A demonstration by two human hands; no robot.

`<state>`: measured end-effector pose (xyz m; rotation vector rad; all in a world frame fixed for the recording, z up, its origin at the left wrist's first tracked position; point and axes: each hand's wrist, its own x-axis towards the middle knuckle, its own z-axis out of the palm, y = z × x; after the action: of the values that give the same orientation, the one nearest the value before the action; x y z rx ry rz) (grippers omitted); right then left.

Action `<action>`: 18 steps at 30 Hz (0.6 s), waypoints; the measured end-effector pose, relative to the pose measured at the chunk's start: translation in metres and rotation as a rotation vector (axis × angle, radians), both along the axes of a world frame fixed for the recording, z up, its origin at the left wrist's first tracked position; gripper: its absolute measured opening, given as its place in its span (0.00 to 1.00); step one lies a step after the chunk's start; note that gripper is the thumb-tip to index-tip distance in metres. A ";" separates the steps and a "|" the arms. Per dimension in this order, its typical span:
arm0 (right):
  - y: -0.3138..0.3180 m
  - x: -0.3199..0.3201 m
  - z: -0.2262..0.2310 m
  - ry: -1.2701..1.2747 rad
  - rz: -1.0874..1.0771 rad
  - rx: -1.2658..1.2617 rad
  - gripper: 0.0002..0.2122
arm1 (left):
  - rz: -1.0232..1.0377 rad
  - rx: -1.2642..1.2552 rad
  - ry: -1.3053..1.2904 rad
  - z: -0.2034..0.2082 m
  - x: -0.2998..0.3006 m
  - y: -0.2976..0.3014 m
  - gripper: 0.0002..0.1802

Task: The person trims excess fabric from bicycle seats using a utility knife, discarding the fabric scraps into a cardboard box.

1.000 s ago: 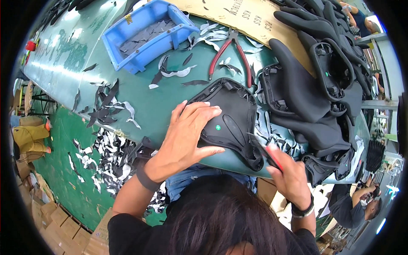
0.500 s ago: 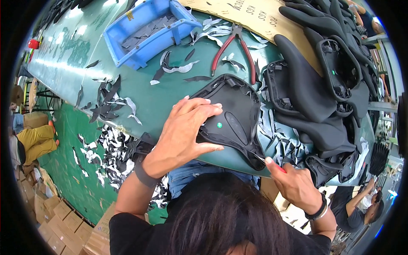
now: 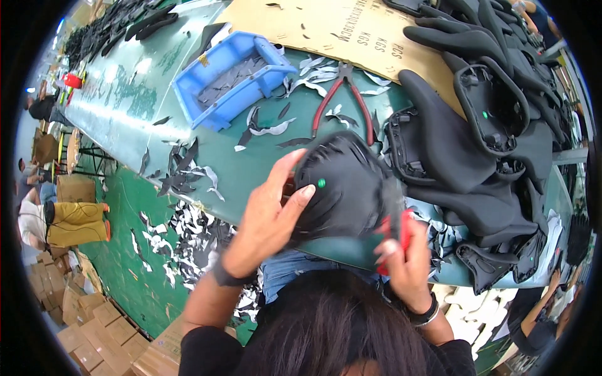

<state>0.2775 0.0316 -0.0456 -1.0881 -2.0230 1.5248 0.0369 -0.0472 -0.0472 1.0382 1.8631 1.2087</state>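
Note:
A black bicycle saddle [image 3: 342, 194], underside up with a small green sticker, lies at the near edge of the table in front of me; motion smears it. My left hand [image 3: 273, 203] grips its left edge, thumb over the top and fingers at the rim. My right hand [image 3: 407, 257] is closed round a red-handled tool [image 3: 406, 230] with a grey blade-like part, blurred, at the saddle's right edge. Whether the blade touches the saddle I cannot tell. Beyond the saddle lie red-handled pliers [image 3: 343, 94], jaws pointing away.
A blue bin [image 3: 188, 100] holding grey scraps stands at the back. Black saddles [image 3: 439, 131] are heaped on the right, partly over a cardboard sheet [image 3: 301, 25]. Trimmings [image 3: 182, 169] litter the green table [image 3: 125, 116] and floor. Cartons [image 3: 94, 335] and other people are around.
The saddle has turned, its narrow end no longer pointing toward my right hand. My right hand has moved left and up with the red-handled tool. My left hand has shifted to the saddle's left rim.

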 end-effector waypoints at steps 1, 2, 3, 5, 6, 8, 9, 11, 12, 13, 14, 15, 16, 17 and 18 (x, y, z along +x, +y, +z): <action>0.002 -0.002 0.005 0.043 -0.119 -0.028 0.19 | -0.199 0.019 0.129 0.013 -0.011 0.005 0.24; 0.004 -0.007 0.008 0.088 -0.226 -0.063 0.18 | -0.387 0.030 0.257 0.026 -0.018 0.008 0.23; 0.004 -0.011 0.008 0.128 -0.222 -0.065 0.17 | -0.590 -0.184 0.335 0.044 -0.021 0.015 0.25; 0.002 -0.012 0.002 0.097 -0.104 -0.171 0.18 | -0.585 -0.003 0.611 0.034 -0.016 0.022 0.20; 0.003 -0.014 0.000 0.036 -0.051 -0.258 0.19 | -0.510 0.068 0.781 0.030 -0.008 0.025 0.16; -0.001 -0.012 -0.011 0.060 -0.082 -0.288 0.19 | -0.154 -0.095 0.873 0.033 0.021 0.020 0.07; -0.003 -0.011 -0.012 0.062 -0.063 -0.280 0.19 | -0.082 -0.044 0.821 0.029 0.032 0.016 0.08; -0.004 -0.010 -0.014 0.067 -0.031 -0.280 0.19 | -0.024 -0.041 0.742 0.018 0.053 0.014 0.11; -0.002 -0.009 -0.014 0.061 -0.005 -0.278 0.19 | 0.003 -0.089 0.689 0.017 0.063 0.014 0.12; 0.000 -0.008 -0.014 0.054 0.020 -0.273 0.19 | 0.010 -0.097 0.691 0.014 0.068 0.014 0.12; 0.002 -0.007 -0.013 0.046 0.041 -0.269 0.19 | 0.032 -0.098 0.691 0.011 0.072 0.013 0.12; 0.005 -0.007 -0.009 0.046 0.052 -0.271 0.19 | 0.053 -0.098 0.690 0.008 0.073 0.012 0.12; 0.009 -0.004 -0.008 0.045 0.056 -0.274 0.19 | 0.056 -0.102 0.689 0.005 0.074 0.009 0.12; 0.013 -0.001 -0.008 0.016 0.116 -0.036 0.20 | 0.035 -0.089 0.689 0.001 0.075 0.005 0.11; 0.016 0.000 -0.007 -0.012 0.176 0.204 0.21 | 0.014 -0.075 0.688 -0.001 0.074 0.003 0.11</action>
<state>0.2778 0.0479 -0.0522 -0.8622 -2.2760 1.3568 0.1109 -0.0439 -0.0479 1.5297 2.4007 0.8277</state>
